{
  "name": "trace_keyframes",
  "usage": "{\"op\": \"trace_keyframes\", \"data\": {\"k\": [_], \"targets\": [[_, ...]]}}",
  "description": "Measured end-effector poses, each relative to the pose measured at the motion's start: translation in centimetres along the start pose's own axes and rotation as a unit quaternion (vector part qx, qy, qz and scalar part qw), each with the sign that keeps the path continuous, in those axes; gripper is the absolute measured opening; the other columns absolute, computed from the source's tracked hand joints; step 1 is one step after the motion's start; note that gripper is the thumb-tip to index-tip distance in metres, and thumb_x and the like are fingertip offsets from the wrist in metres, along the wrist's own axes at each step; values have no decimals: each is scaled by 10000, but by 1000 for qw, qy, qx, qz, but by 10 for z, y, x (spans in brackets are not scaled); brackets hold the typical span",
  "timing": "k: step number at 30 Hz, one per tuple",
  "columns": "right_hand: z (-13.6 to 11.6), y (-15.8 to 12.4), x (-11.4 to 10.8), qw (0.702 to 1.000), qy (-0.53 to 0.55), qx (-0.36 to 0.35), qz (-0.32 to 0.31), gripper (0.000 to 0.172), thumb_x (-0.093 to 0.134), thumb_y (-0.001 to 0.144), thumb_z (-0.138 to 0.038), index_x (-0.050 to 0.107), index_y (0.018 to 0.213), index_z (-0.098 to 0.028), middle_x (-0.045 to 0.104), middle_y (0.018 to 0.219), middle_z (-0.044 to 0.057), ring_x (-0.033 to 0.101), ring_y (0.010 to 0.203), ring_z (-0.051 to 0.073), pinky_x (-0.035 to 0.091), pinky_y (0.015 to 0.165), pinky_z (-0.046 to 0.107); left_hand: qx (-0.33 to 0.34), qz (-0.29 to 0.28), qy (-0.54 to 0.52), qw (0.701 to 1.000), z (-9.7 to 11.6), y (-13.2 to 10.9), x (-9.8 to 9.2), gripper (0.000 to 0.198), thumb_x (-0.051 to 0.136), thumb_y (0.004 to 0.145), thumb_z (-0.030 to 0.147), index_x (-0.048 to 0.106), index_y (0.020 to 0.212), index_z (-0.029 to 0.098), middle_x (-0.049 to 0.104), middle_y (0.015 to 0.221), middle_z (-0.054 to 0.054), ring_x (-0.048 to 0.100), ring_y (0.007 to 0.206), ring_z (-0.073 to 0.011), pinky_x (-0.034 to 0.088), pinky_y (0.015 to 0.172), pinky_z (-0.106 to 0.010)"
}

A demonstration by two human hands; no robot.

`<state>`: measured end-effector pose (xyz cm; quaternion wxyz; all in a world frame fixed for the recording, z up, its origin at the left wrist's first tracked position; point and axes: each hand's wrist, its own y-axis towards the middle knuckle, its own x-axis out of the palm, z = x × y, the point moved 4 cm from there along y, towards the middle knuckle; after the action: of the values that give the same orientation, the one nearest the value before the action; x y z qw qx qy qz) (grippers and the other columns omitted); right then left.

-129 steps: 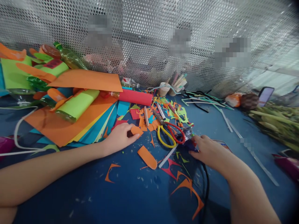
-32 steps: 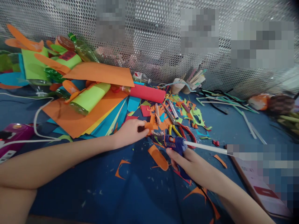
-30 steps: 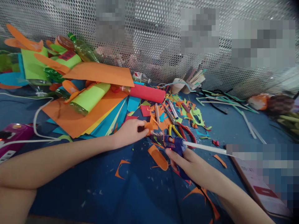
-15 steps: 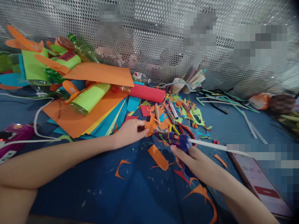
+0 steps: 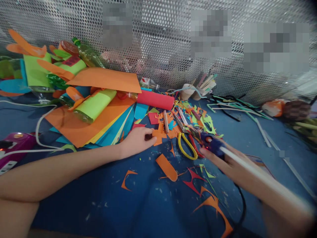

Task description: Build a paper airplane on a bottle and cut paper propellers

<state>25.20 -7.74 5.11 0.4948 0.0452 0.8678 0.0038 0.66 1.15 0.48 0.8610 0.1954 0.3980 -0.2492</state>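
My left hand (image 5: 137, 142) pinches an orange paper piece (image 5: 157, 136) between thumb and fingers, just above the blue table. Wrapped round a blue hot glue gun (image 5: 212, 144), my right hand (image 5: 220, 159) is off to the right, its nozzle pointing left and away over the scraps. A long white glue stick (image 5: 250, 170) juts from the back of the gun and blurs toward the lower right. Scissors with yellow and red handles (image 5: 186, 150) lie between my hands. Below them rests a rounded orange paper strip (image 5: 167, 168).
Paper-wrapped bottles (image 5: 95, 106) and coloured sheets (image 5: 63, 124) pile up at the left. A red paper-covered roll (image 5: 156, 99) lies behind the scraps. Cups of sticks (image 5: 187, 92) stand by the perforated metal panel (image 5: 168, 39). A purple power strip (image 5: 18, 147) is at far left.
My right hand has swung the glue gun to the right, away from the orange paper, uncovering the scissors' handles. My left hand stays in nearly the same place with the paper.
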Motion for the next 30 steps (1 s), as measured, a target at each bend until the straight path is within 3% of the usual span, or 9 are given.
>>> {"op": "trace_keyframes", "data": {"k": [2, 5, 12, 14, 18, 20, 23, 27, 30], "targets": [[23, 8, -7, 995, -96, 8, -7, 431, 600, 704, -465, 574, 1027, -181, 601, 1017, 150, 586, 918, 326, 449, 798, 414, -2, 2, 7, 1000, 1, 0, -1, 247, 451, 820, 299, 568, 660, 152, 538, 582, 1, 455, 548, -109, 283, 521, -246], [51, 18, -11, 976, -211, -5, -43, 441, 581, 725, -455, 575, 1032, -138, 592, 906, 167, 590, 844, 321, 452, 775, 429, -7, -5, 7, 1000, 2, 0, -2, 243, 459, 815, 295, 567, 653, 149, 545, 587, -3, 461, 546, -106, 283, 518, -246], [79, 17, -17, 966, -236, -37, -93, 446, 689, 670, -311, 614, 1093, -189, 615, 1018, 165, 606, 895, 301, 453, 816, 413, -5, -5, 8, 1000, 2, 1, -2, 235, 459, 812, 285, 566, 653, 148, 549, 589, -7, 464, 548, -107, 278, 517, -247], [66, 14, -22, 970, -232, -38, -64, 452, 703, 660, -329, 624, 1084, -195, 632, 1030, 164, 602, 927, 310, 443, 836, 433, 1, 0, 6, 1000, 2, 1, -1, 243, 451, 818, 290, 560, 652, 149, 542, 584, -5, 457, 543, -106, 274, 517, -249], [6, 7, -19, 982, -176, -44, 60, 190, 555, 797, -371, 658, 856, -221, 671, 904, 91, 624, 791, 243, 480, 739, 397, 7, 8, 11, 1000, 1, 0, -1, 258, 453, 819, 295, 521, 613, 155, 506, 553, 9, 434, 527, -101, 264, 512, -248], [-28, 2, 6, 993, -69, -93, 5, 185, 552, 804, -393, 644, 827, -235, 671, 828, 48, 625, 680, 182, 508, 615, 307, 1, 7, 13, 1000, 0, 1, -1, 259, 459, 816, 295, 513, 604, 155, 502, 551, 12, 437, 530, -102, 266, 513, -246], [-61, -7, 46, 988, -24, -142, -58, 175, 582, 800, -333, 633, 929, -227, 658, 871, 49, 630, 777, 188, 524, 683, 308, -6, 5, 10, 1000, 1, 1, -1, 250, 463, 814, 294, 532, 620, 153, 521, 566, 7, 454, 546, -109, 278, 519, -243], [-70, -14, 74, 979, -44, -186, -76, 346, 601, 791, -302, 569, 1120, -200, 613, 1004, 92, 589, 942, 239, 501, 812, 392, 1, 14, 9, 1000, 2, 1, -2, 239, 465, 816, 292, 557, 647, 150, 552, 596, -5, 465, 563, -114, 297, 532, -247], [-70, -15, 77, 976, -43, -194, -86, 311, 590, 796, -256, 571, 1101, -194, 576, 1041, 99, 561, 988, 237, 473, 867, 402, 6, 18, 9, 1000, 2, 0, -2, 248, 470, 815, 293, 539, 622, 153, 540, 576, 2, 460, 551, -111, 294, 528, -247]]}}
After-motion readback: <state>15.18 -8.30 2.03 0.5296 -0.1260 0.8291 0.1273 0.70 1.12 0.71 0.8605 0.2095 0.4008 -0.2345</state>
